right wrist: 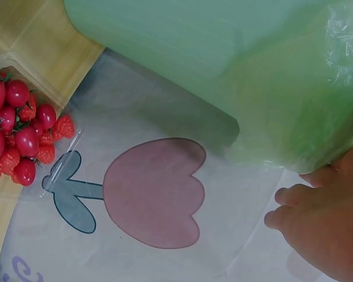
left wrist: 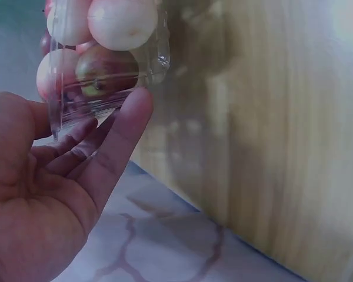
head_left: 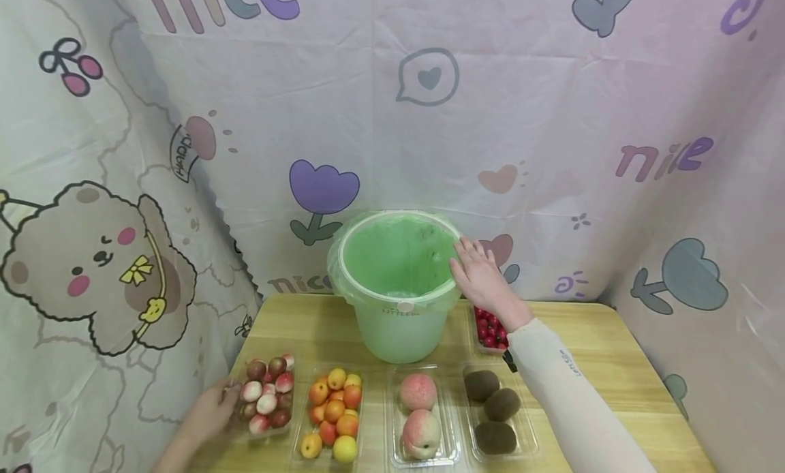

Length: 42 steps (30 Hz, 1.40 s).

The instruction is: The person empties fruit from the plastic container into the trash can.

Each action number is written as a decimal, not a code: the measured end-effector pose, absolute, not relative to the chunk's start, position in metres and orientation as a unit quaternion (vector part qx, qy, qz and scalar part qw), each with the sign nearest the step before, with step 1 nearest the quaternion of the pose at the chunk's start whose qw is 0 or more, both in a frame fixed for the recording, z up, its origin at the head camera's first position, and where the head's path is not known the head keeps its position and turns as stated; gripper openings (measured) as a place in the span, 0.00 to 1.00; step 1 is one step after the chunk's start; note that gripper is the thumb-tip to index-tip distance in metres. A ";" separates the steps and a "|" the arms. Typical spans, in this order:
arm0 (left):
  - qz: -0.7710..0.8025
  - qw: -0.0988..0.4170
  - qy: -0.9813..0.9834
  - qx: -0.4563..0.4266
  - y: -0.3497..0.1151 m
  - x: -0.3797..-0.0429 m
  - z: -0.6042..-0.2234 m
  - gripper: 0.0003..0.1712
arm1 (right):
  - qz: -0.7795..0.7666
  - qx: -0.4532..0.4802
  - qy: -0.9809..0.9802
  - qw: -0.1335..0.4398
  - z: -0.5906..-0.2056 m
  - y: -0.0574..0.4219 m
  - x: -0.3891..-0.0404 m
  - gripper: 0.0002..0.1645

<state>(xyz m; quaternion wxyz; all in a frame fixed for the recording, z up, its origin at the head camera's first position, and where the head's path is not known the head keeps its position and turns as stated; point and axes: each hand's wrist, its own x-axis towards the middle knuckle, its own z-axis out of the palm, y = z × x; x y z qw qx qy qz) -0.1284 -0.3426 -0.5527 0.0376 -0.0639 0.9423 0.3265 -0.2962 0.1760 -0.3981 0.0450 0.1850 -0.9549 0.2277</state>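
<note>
My left hand [head_left: 214, 408] grips the side of a clear plastic box of small round fruits [head_left: 266, 397], dark red and pinkish white. In the left wrist view, the thumb is on one side of the box wall [left wrist: 56, 111] and the fingers [left wrist: 120, 135] on the other; the box's shadow falls on the wood beside it. My right hand [head_left: 481, 272] lies at the right rim of a pale green bucket [head_left: 401, 330], its fingers fairly straight. A thin clear bag lines the bucket and folds over its rim. In the right wrist view, the right fingers [right wrist: 294, 197] are right at the bag [right wrist: 306, 141].
Clear boxes stand along the front of the wooden table [head_left: 589, 364]: orange and yellow fruits [head_left: 334, 410], two peaches [head_left: 421, 433], and brown kiwis [head_left: 501, 405]. Cherry tomatoes and raspberries [right wrist: 23, 132] fill another box right of the bucket. Printed cloth [head_left: 392, 139] hangs behind and at both sides.
</note>
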 end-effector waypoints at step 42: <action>0.306 -0.119 0.945 0.009 -0.291 -0.213 -0.369 0.21 | 0.226 0.177 -0.957 0.033 -0.398 0.176 -0.301 0.40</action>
